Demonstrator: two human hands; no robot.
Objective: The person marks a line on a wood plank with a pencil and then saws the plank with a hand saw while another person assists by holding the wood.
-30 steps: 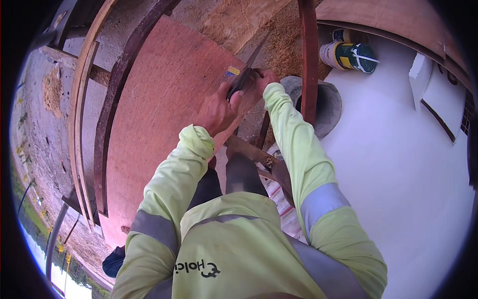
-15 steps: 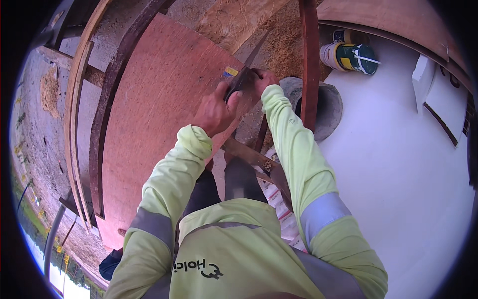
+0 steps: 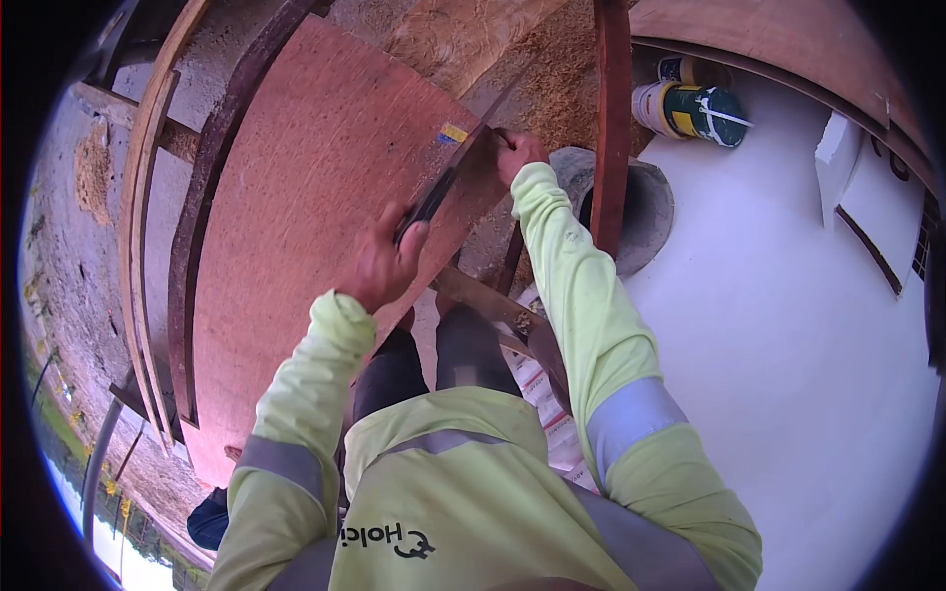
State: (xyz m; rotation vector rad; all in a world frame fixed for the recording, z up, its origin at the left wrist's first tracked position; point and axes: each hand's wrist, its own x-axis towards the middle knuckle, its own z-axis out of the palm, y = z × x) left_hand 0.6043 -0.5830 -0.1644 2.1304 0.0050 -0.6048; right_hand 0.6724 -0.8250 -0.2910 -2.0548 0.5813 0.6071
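Observation:
My left hand [image 3: 384, 256] is closed on the dark handle of a handsaw [image 3: 424, 207]. Its long blade runs diagonally across the upper right part of a reddish plywood sheet [image 3: 276, 246], beside a small yellow-and-blue sticker [image 3: 452, 132]. Just right of the blade, my right hand [image 3: 522, 156] has its fingers curled at the sheet's edge, apparently holding it; the fingertips are partly hidden.
Timber strips [image 3: 148, 246] and a dark beam [image 3: 192, 256] lie left. Right are an upright red timber [image 3: 611, 118], a concrete pipe [image 3: 645, 231], buckets [image 3: 705, 113] and white panels [image 3: 867, 212]. Sawdust [image 3: 552, 98] lies beyond the sheet. A crossbar [image 3: 483, 295] is below.
My left hand has drawn the saw down and toward the left, closer to my body. My right hand has shifted slightly left and stays at the sheet's edge.

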